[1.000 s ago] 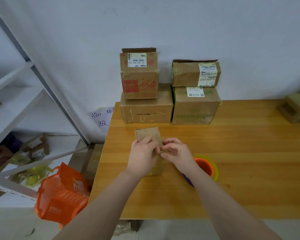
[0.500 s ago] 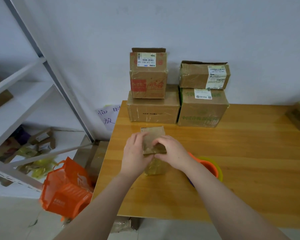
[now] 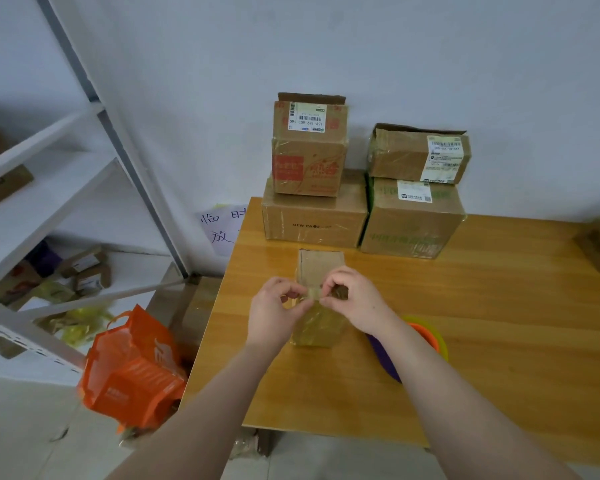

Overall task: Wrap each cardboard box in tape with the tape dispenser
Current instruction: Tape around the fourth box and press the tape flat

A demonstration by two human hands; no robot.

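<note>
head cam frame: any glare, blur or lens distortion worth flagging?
Head view: soft, even light, faint shadows only; pale sheen on the table before the stacked boxes and on the taped front of the small box; orange bag smeared by motion; shelf upright leans and the edges stretch, wide-angle distortion.

You stand at a wooden table [image 3: 499, 323] set against a plain pale wall [image 3: 395, 46]; white metal shelving [image 3: 49, 202] rises to your left above a light tiled floor [image 3: 21, 427], under soft, even light.
</note>
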